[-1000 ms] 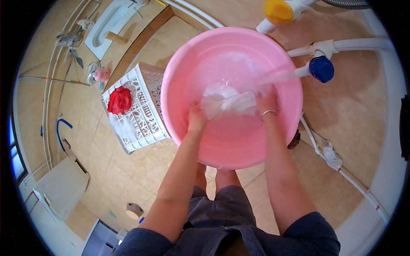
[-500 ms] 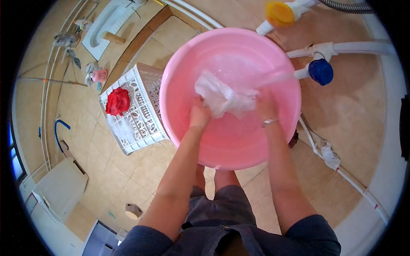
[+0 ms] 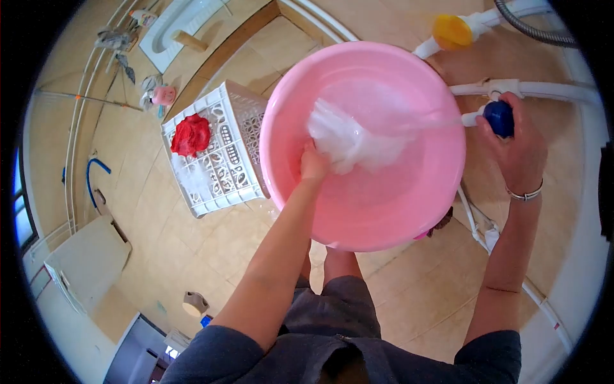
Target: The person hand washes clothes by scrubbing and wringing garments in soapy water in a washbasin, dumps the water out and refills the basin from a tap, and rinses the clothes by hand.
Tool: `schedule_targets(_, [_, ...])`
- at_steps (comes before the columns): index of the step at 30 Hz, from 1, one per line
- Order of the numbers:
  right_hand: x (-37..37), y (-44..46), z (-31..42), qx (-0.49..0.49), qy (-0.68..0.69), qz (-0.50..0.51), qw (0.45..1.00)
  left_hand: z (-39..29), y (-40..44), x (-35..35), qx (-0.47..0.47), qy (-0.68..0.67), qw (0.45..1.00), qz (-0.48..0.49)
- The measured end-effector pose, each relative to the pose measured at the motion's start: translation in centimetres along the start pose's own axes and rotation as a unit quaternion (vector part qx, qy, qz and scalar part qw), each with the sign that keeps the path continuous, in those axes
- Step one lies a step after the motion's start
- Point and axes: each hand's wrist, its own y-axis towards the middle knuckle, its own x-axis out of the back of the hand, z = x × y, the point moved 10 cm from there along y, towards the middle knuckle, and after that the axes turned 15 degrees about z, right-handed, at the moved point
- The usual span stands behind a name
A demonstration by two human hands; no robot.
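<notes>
A large pink basin (image 3: 281, 185) stands in front of me with water in it. White cloth (image 3: 339, 131) lies in the water, and my left hand (image 3: 314, 160) grips its near left edge with the fingers closed. From the tap at the right, a stream of water (image 3: 428, 123) runs onto the cloth. My right hand (image 3: 521, 144) is wrapped round the tap's blue knob (image 3: 499, 120), clear of the basin. A bracelet circles the right wrist.
Left of the basin, a white plastic basket (image 3: 220, 205) carries a red cloth (image 3: 191, 135). White pipes (image 3: 550, 91) and a yellow knob (image 3: 452, 32) are at the right. A squat toilet (image 3: 167, 35) lies at the upper left, with a pink bottle (image 3: 164, 95) near it.
My right hand has left the cloth, moving right out of the basin onto the blue knob. My left hand still holds the cloth. The whole view has shifted slightly.
</notes>
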Motion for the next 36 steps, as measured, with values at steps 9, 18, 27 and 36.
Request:
schedule_targets(9, [-1.2, -3.3, -2.4, -0.318, 0.105, -0.209, 0.919, 1.2, -0.6, -0.4, 0.08, -0.045, 0.995, -0.025])
schedule_targets(18, [-33.3, -4.9, -4.7, -0.216, -0.012, -0.096, 0.972, 3.1, 0.7, -4.0, 0.082, -0.235, 0.964, 0.091])
schedule_targets(27, [-21.2, -5.5, 15.5, -0.037, 0.504, 0.116, 0.855, -0.5, -0.4, -6.7, 0.06, -0.675, 0.701, 0.223])
schedule_targets(36, [-30.3, -1.3, -0.1, -0.165, 0.289, 0.291, 0.897, -0.6, -2.5, -3.1, 0.063, -0.209, 0.971, 0.102])
